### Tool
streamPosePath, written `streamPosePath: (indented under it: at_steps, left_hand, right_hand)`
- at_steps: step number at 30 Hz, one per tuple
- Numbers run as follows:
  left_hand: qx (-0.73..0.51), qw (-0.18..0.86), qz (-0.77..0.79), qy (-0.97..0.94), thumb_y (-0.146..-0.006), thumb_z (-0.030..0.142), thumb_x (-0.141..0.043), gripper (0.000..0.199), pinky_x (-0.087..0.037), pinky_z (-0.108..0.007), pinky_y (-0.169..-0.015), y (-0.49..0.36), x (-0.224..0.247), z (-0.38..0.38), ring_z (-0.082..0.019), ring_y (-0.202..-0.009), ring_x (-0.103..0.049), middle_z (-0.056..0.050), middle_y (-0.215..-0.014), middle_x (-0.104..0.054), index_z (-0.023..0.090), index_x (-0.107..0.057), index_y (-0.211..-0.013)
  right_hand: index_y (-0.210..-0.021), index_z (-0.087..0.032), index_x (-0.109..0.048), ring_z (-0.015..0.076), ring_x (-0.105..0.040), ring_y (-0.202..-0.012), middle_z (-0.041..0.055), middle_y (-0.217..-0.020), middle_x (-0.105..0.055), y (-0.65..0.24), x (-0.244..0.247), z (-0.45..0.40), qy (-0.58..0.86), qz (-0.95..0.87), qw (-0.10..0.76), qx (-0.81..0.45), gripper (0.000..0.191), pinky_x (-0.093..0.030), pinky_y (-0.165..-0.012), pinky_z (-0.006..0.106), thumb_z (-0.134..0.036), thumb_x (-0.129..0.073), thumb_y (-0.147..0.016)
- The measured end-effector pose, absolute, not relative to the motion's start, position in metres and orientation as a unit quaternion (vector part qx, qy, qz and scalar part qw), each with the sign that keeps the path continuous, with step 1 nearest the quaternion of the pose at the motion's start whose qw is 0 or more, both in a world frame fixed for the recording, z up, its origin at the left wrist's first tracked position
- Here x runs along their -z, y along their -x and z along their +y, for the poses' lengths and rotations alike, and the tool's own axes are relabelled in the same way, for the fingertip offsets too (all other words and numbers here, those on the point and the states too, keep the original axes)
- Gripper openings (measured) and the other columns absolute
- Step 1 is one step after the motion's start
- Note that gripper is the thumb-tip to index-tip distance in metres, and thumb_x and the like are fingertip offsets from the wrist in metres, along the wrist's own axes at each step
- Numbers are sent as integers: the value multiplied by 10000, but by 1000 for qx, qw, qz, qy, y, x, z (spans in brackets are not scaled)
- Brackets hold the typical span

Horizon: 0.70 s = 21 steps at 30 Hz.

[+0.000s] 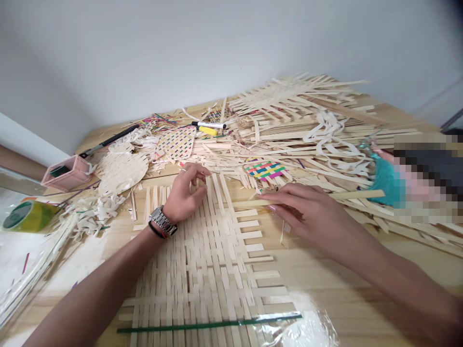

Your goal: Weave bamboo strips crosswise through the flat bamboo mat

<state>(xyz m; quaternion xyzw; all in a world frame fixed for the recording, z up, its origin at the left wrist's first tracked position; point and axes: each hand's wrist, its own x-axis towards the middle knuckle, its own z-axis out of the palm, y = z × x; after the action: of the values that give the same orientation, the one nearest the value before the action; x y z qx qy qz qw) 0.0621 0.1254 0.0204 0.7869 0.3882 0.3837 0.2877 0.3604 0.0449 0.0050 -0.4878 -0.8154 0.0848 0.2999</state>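
A mat of pale woven strips (195,270) lies on the table in front of me, with loose strip ends at its top and right edges. My left hand (188,193), with a metal watch on the wrist, rests at the mat's top edge; its fingers are curled, and what they hold, if anything, is hidden. My right hand (296,207) pinches a long pale strip (356,194) to the right of the mat's upper corner. That strip runs leftward to the mat's upper strips. A green strip (210,325) lies across the mat's near end.
Heaped loose strips (289,130) cover the back of the table. A colourful woven piece (266,170), a marker (211,125) and a patterned woven square (176,143) lie behind the mat. At left are a pink basket (67,176) and a yellow tape roll (31,215).
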Motion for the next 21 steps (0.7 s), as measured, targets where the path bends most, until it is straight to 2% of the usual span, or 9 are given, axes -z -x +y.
streamPosePath:
  at_steps: [3,8,10,17,21]
  left_hand:
    - [-396,377,394,-739,-809,152,-621,281,-467,-323,-688,-63,-20,125,-166,-797,-583,-50,-1034,-588,216,-629,-1082]
    - [-400,463,405,-680,-798,171,-670,307,-383,-266,-594,-64,-24,124,-137,-684,-526,11,-812,-544,213,-598,-1093]
    - [-403,484,406,-662,-800,174,-676,323,-366,-254,-572,-64,-24,124,-126,-651,-503,20,-787,-546,214,-584,-1106]
    - [-425,486,420,-638,-810,154,-646,263,-394,-248,-537,-64,-24,125,-93,-603,-498,-16,-957,-614,220,-581,-1056]
    - [-428,482,420,-639,-824,178,-656,236,-456,-247,-550,-64,-25,126,-69,-596,-541,-48,-1153,-642,208,-583,-1047]
  right_hand:
    - [-1196,-254,-778,243,-733,-964,71,-1060,-784,-361,-3,45,489,-816,300,-81,285,-546,-830,421,-268,-526,-1064]
    - [-1185,-235,-779,245,-736,-959,76,-1052,-786,-360,-4,44,489,-814,302,-81,287,-546,-829,421,-276,-521,-1067]
    - [-1176,-230,-780,246,-737,-956,77,-1046,-787,-360,-4,44,489,-814,304,-79,286,-545,-823,419,-273,-519,-1069]
    - [-1178,-224,-778,247,-742,-949,78,-1044,-788,-360,-7,45,485,-818,299,-80,275,-552,-809,416,-266,-530,-1066]
    - [-1174,-221,-774,244,-738,-947,80,-1046,-785,-359,-5,45,480,-819,305,-76,272,-555,-815,421,-277,-528,-1071]
